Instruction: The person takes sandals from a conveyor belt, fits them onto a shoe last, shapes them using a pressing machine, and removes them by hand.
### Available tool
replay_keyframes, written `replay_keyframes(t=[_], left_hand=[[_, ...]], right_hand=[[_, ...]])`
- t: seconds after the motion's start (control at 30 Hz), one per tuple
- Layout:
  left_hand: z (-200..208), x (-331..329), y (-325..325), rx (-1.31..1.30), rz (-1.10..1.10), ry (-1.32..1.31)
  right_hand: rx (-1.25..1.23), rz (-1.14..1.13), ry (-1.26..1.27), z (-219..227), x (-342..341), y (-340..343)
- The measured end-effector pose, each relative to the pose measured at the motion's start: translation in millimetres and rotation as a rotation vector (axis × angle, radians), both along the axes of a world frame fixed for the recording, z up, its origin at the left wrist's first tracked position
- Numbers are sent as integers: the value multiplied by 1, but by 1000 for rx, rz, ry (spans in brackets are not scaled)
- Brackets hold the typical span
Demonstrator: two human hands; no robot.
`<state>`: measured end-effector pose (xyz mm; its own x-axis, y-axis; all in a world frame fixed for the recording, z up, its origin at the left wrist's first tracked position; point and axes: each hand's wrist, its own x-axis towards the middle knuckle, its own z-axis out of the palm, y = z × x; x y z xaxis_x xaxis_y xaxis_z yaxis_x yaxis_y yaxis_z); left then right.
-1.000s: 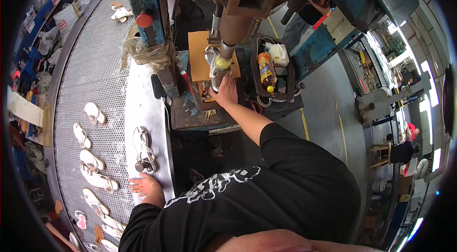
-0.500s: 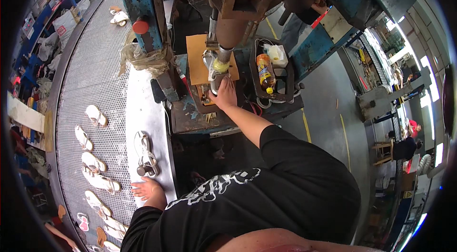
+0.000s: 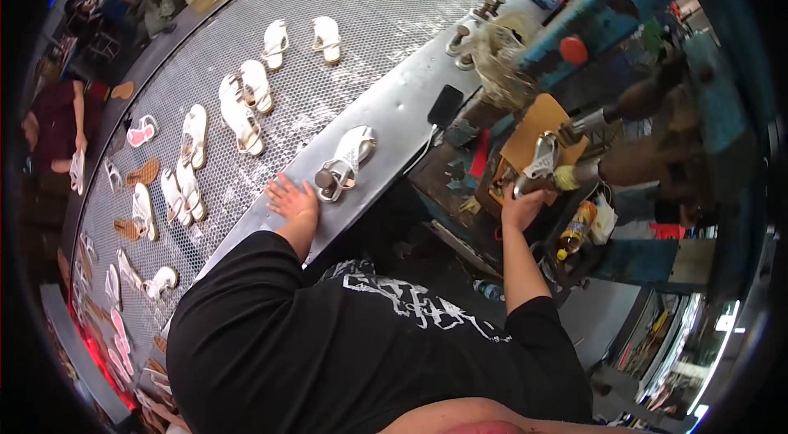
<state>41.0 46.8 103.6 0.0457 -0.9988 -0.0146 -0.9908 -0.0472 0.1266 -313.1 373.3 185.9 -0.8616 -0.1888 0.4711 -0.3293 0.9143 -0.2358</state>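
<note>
And here is the white strappy sandal, lying under the press head at the worker's right, its pale straps looped over a grey, rounded core. The right hand is clamped on its grey heel end, thumb on one side, fingers on the other! A yellowish, wrapped-looking pad caps the brown, worn metal of the press head, right up by the shoe; whether it touches, I can't tell. Beneath sits a flat, squared tan sheet on the scuffed, dark tabletop. Just beside, a rounded bottle with a yellow cap leans near a crumpled white packet. Above, a blue post shows chipped paint and a domed red knob. Over to the left hand: palm down, fingers spread apart on a smooth silver ledge, just beside a second sandal with a round metal stub at its heel. And beyond, the perforated grey mesh surface, dotted with holes and streaked white, carries pale sandals in loose clusters, plus flat tan soles!
</note>
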Motion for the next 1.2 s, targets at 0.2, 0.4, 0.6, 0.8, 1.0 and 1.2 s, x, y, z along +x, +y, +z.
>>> replay_keyframes(t=[0.2, 0.4, 0.6, 0.8, 1.0, 1.2], left_hand=[[2, 6, 1, 108, -34, -9], [-17, 20, -3, 19, -69, 2], [13, 38, -6, 193, -132, 178], [41, 50, -43, 28, -843, 687], [19, -78, -162, -55, -699, 644], [-8, -217, -289, -58, -484, 455]], right_hand=[[77, -39, -45, -5, -2, 6], [13, -70, -52, -2, -1, -6], [-28, -52, -72, -8, -8, -5], [-103, -44, -270, -1, -5, 12], [-329, -43, -286, 16, 2, -3], [-510, -75, -86, 27, 8, -15]])
